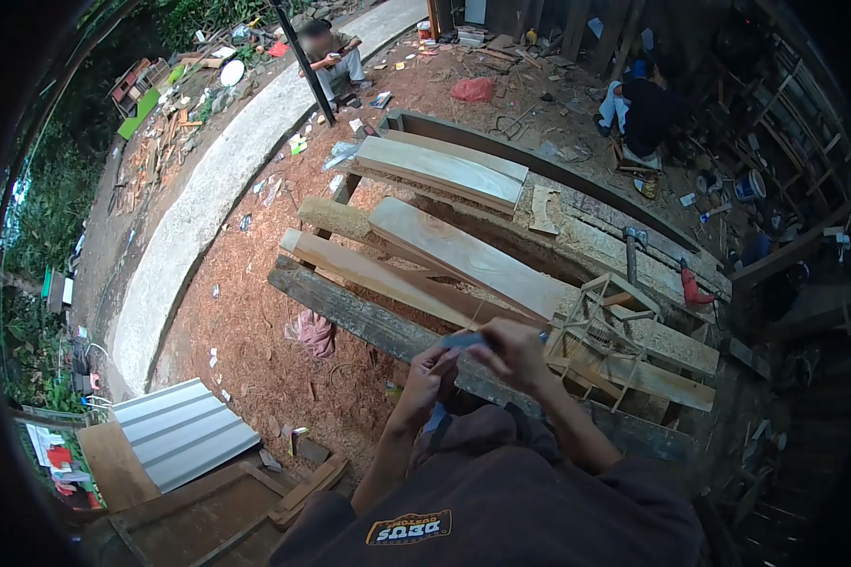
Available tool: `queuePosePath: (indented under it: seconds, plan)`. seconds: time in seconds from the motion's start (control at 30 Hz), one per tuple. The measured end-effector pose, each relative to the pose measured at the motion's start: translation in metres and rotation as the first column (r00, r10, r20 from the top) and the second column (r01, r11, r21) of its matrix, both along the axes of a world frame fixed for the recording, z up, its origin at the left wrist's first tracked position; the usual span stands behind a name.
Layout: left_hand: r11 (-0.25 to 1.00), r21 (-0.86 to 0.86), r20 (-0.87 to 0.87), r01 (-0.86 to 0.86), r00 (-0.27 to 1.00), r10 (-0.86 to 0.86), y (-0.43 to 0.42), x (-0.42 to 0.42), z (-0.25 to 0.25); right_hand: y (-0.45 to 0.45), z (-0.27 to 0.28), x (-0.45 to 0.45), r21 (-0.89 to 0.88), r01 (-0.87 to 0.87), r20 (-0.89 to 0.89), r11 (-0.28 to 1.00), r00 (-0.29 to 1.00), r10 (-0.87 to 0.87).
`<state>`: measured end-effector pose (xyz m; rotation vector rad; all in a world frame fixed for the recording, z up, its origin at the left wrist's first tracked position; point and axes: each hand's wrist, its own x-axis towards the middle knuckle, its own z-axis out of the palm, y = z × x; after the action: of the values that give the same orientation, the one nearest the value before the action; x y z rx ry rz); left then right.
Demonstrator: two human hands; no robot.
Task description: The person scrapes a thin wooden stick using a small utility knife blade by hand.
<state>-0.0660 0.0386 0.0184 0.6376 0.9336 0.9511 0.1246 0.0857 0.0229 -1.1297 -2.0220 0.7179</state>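
Close in front of my chest, both hands hold a small flat grey-blue piece [461,340] whose kind I cannot make out. My left hand [429,370] pinches its near left side with bent fingers. From the other side my right hand [512,352] has its fingers curled against the piece, hiding part of it. Just beyond the hands a long narrow board [378,274] lies across the workbench, beside a wider pale plank [463,250]. To the right of my right hand stands a small slatted wooden frame [603,326].
Thick planks [444,170] lie at the bench's far side. A hammer [631,253] and a red-handled tool [695,285] rest at the right. One person [331,61] sits by the path; another [645,111] crouches at the upper right. Shavings [246,302] cover the ground.
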Motion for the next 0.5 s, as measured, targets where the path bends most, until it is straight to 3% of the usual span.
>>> queuePosePath:
  seconds: [0.03,0.13,0.17,0.3,0.4,0.5]
  plan:
    - [0.999,0.035,-0.018,0.023,1.0,-0.023,-0.003,0.009,0.0,-0.005,0.002,0.003,-0.025,-0.065,-0.015,0.998,0.998,0.065]
    - [1.0,-0.01,-0.044,-0.023,0.999,0.022,-0.009,0.033,0.012,-0.005,-0.007,0.023,0.036,-0.039,-0.102,0.999,0.994,0.043]
    - [0.999,-0.023,-0.012,-0.042,0.999,0.042,-0.01,0.037,0.016,-0.003,-0.008,0.032,0.07,-0.034,-0.036,0.997,0.999,0.036]
    - [0.994,0.014,0.005,-0.11,0.994,0.11,-0.016,0.055,0.009,-0.001,-0.01,0.058,0.04,0.112,-0.056,0.993,0.992,-0.109]
    - [0.986,-0.023,-0.01,-0.162,0.987,0.162,-0.024,0.071,0.008,-0.008,0.003,0.071,0.106,0.084,-0.047,0.991,0.996,-0.08]
    - [0.991,0.05,-0.016,-0.124,0.992,0.125,-0.029,0.085,0.003,-0.016,-0.001,0.076,0.124,-0.087,0.023,0.989,0.996,0.084]
